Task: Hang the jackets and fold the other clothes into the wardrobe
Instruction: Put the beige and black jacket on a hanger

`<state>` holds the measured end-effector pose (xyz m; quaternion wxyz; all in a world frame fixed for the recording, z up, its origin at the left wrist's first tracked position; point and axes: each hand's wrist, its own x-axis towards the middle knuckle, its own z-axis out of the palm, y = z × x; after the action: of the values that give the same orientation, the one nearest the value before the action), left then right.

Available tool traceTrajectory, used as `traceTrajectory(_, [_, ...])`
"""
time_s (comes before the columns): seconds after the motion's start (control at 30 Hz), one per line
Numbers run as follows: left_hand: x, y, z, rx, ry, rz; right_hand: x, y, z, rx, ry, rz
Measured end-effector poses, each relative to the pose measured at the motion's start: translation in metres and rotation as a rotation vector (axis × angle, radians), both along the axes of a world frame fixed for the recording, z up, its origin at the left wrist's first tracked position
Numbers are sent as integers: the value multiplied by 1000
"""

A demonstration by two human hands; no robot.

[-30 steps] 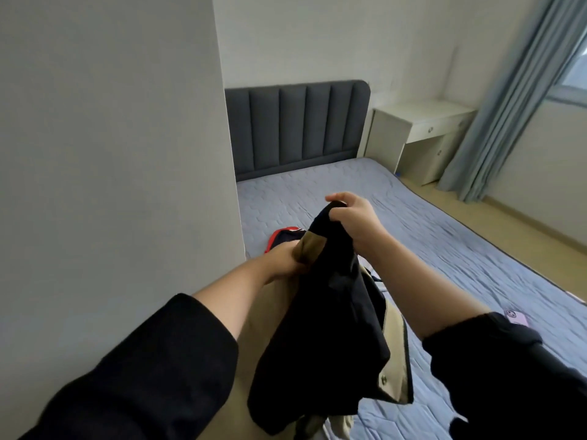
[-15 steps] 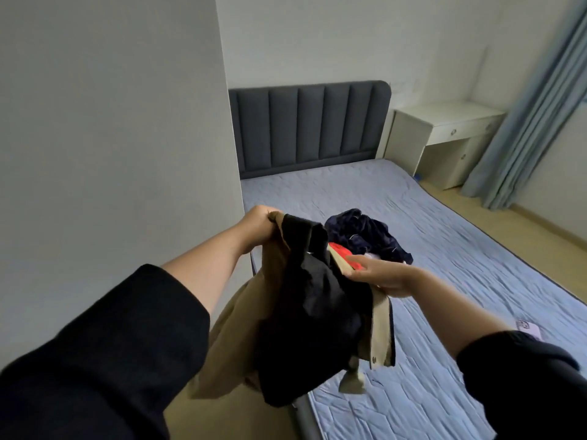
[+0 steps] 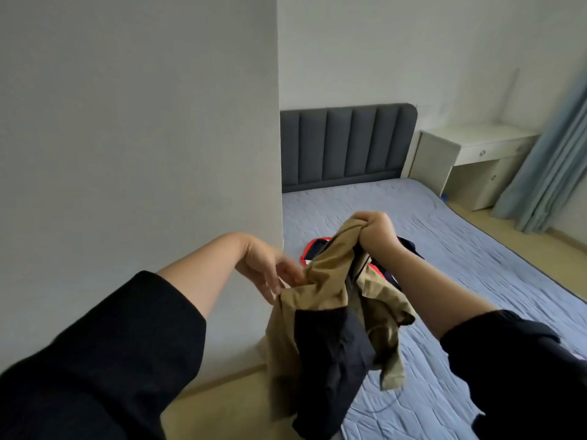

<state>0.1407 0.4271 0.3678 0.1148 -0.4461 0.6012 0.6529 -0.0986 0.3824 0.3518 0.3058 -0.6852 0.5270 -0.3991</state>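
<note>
A tan and black jacket [image 3: 320, 338] hangs in the air above the near corner of the bed. My right hand [image 3: 376, 228] grips a bunched tan part of it at the top. My left hand [image 3: 268, 269] is to its left with fingers relaxed and pointing down, fingertips touching the tan cloth. Behind the jacket a dark navy garment with red trim [image 3: 313, 249] lies on the bed, mostly hidden.
The bed [image 3: 476, 258] has a lilac quilted cover and a dark grey padded headboard [image 3: 346, 144]. A tall white panel [image 3: 143, 154] fills the left. A white bedside desk [image 3: 470, 160] and blue curtain [image 3: 552, 160] stand at the right. Beige floor [image 3: 228, 408] lies below.
My right hand rose and now grips the jacket's top. My left hand let go of the cloth and dropped lower. The jacket turned so more tan shows.
</note>
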Motion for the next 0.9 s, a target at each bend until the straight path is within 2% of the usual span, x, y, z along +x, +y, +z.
traceTrajectory(0.07, [10,2,2,-74,-126,62,19,6,16,-76,40,73])
traceTrajectory(0.13, [18,2,-1,-308,-241,281,31,10,30,-109,115,161])
traceTrajectory(0.2, [25,-1,-5,-500,-236,444,37,14,41,-140,189,243])
traceTrajectory(0.3, [24,0,-5,-510,-122,444,38,18,53,-102,242,317])
traceTrajectory(0.47, [10,5,-7,-561,-159,432,33,29,65,99,77,475])
traceTrajectory(0.63, [-7,7,-19,-460,-234,333,25,35,66,249,5,631])
traceTrajectory(0.7, [-12,10,-26,-295,-101,302,26,34,65,253,-5,629])
traceTrajectory(0.8, [-12,12,-32,-30,232,264,28,30,60,257,-14,580])
traceTrajectory(0.9, [-5,13,-34,-18,271,160,28,28,52,257,-52,548])
